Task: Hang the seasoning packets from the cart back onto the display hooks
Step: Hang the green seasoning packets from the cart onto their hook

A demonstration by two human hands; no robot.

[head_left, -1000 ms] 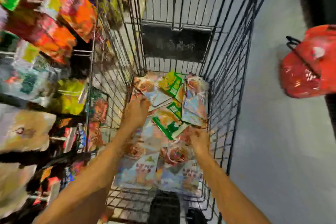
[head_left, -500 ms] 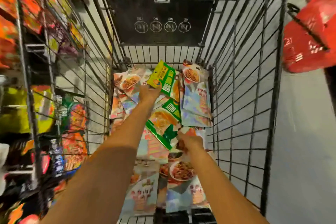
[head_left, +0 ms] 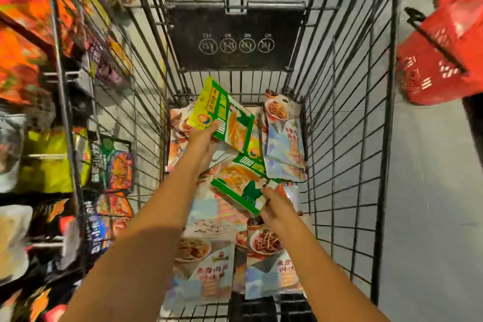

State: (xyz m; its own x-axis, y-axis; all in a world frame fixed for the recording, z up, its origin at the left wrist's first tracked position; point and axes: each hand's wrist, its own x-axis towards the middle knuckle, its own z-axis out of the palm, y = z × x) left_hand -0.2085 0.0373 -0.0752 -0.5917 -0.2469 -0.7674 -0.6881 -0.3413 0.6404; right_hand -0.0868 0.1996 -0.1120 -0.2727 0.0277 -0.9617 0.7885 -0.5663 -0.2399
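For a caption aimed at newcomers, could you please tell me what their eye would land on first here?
Two bare arms reach into the wire cart: the left hand holds a yellow-green packet above the heap at the far end, and the right hand pinches a green packet mid-cart. A red basket shows outside on the right, and bright display packets fill the left.

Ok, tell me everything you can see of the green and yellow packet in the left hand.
The green and yellow packet is a flat, glossy pouch, plastic by its look: yellow-green end with printed characters, green border, a food photo. It is held above the pile in the cart, tilted. The left hand grips its near edge, thumb on top. It may be two overlapping packets; I cannot tell.
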